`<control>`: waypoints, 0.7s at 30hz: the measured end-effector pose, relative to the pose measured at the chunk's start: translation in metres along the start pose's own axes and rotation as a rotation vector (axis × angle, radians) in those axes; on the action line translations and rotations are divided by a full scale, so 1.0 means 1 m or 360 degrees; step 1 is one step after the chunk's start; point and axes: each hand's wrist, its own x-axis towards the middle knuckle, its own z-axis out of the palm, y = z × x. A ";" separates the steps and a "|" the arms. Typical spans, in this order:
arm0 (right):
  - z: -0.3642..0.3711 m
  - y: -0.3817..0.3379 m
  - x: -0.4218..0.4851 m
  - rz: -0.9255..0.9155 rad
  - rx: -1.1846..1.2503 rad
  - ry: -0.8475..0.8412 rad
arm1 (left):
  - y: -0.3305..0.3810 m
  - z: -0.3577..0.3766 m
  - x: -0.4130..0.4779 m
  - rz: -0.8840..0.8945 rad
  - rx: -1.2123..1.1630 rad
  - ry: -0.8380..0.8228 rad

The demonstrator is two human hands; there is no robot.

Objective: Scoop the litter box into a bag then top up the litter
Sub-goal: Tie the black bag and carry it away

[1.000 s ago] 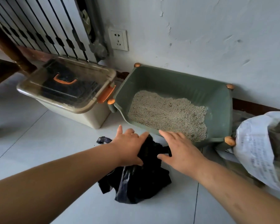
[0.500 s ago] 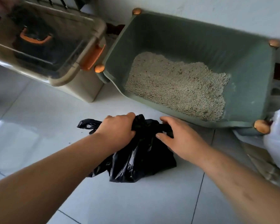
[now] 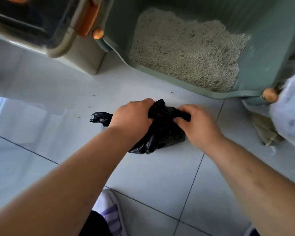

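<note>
Pale floor tiles [image 3: 58,92] are filling the frame; at centre, left hand [image 3: 132,114] and right hand [image 3: 199,123] are both gripping the crumpled black bag [image 3: 160,133], fingers curled, below the green litter box [image 3: 262,48].

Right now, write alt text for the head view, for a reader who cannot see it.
A left hand and a right hand grip the bunched top of a black bag on a tiled floor. Beyond it stands a green litter box holding pale litter, a lidded bin beside it on the left.
</note>
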 end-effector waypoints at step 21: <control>-0.178 -0.197 -0.211 0.0350 0.0249 0.0292 | 0.088 -0.249 -0.199 0.0364 0.0238 -0.0251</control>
